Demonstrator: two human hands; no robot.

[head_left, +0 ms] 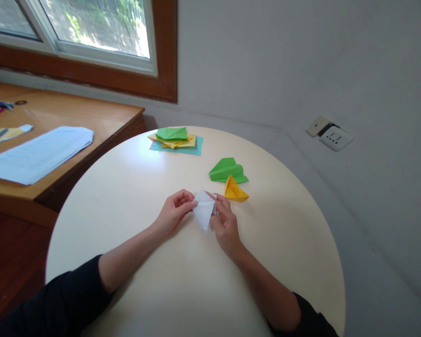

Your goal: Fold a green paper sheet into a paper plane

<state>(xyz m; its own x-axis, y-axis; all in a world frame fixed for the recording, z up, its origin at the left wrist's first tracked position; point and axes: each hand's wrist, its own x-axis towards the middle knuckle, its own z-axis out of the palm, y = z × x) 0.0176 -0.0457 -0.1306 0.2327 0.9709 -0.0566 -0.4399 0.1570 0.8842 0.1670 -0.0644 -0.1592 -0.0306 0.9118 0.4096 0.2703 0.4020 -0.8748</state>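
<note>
Our left hand (173, 210) and right hand (224, 223) pinch one folded white paper (204, 209) over the round table (133, 196); green paper plane (227, 170) nearby.

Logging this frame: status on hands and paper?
Left hand and right hand both pinching white folded paper over round table. Yellow fold and green fold just beyond, not touching. Nothing blocking.

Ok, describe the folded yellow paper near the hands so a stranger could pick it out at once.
Start at the round cream table and find the white paper pinched between both hands. Just beyond the right hand lies the small yellow folded piece, next to a green folded plane. It is the only yellow piece lying apart from the stack.
</note>
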